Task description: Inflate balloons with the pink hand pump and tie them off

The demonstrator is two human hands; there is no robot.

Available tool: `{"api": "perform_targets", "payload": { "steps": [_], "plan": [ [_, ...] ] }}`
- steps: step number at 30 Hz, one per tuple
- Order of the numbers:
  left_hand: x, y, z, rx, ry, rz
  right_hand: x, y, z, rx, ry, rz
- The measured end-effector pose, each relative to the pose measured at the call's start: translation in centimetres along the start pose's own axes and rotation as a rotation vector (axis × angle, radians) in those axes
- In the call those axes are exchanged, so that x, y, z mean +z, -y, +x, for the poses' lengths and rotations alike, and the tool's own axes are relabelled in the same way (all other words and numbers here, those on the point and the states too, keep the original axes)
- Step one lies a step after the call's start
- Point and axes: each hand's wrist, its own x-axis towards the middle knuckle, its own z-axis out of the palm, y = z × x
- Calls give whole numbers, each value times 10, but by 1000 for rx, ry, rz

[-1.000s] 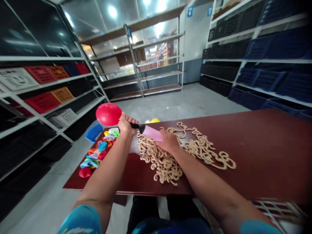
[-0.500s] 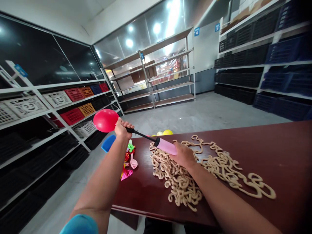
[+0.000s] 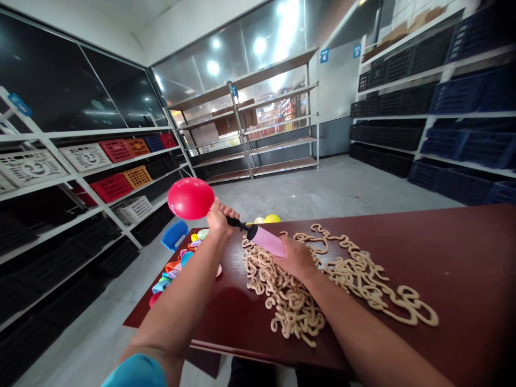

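A balloon pump with a pink barrel [image 3: 267, 240] is held between my hands. My left hand [image 3: 221, 217] is closed around the pump's black end, right at the neck of an inflated red balloon [image 3: 191, 198]; the fingers hide the neck. My right hand [image 3: 297, 258] is closed around the rear of the barrel. Only a short length of black rod shows between left hand and barrel. Beneath and beyond my right hand lies a tangled heap of beige, curly modelling balloons [image 3: 278, 274] on the dark red table [image 3: 403, 231].
Left of my forearm, several uninflated coloured balloons [image 3: 163, 285] lie on the table. Yellow and pale balloons [image 3: 272, 219] show past its far edge. A blue chair [image 3: 174, 235] stands beyond the left corner. Shelves with crates [image 3: 115, 188] line both sides; a metal rack [image 3: 258, 142] stands behind.
My left hand has moved right toward the barrel with the balloon, so less rod shows. The balloon looks slightly bigger. The view has shifted, uncovering more loose balloons at the left.
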Motion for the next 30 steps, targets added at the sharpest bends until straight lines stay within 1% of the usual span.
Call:
{"api": "perform_targets", "payload": {
  "steps": [4,6,8,9,10,12,16,20,23,25,26,28,30],
  "plan": [
    [-3,-57,21,81,-2,13,0,0,2,-17,-3,-2],
    [-3,-81,28,105,-8,27,2,0,3,-30,-16,6],
    [-5,-94,30,119,-17,42,6,1,4,-40,-32,16],
    [-6,-95,30,125,-20,43,8,1,3,-40,-37,18],
    [-7,-93,29,133,-22,38,9,0,3,-38,-40,17],
    [-11,-81,25,142,-20,14,11,-2,2,-30,-40,5],
    [-14,-39,13,87,-31,-18,10,-3,-1,-22,-24,-17],
    [-10,5,-5,0,-38,-47,5,1,-2,-17,9,-25],
    [-7,26,-15,-37,-38,-66,2,5,-3,-10,28,-28],
    [-8,29,-15,-53,-51,-62,1,7,-3,-7,42,-27],
    [-9,26,-14,-56,-52,-56,1,8,-2,-4,50,-26],
    [-11,11,-8,-33,-51,-41,0,8,-2,-1,60,-22],
    [-13,-12,0,18,-50,-29,-1,7,-1,-4,62,-16]
  ]
}}
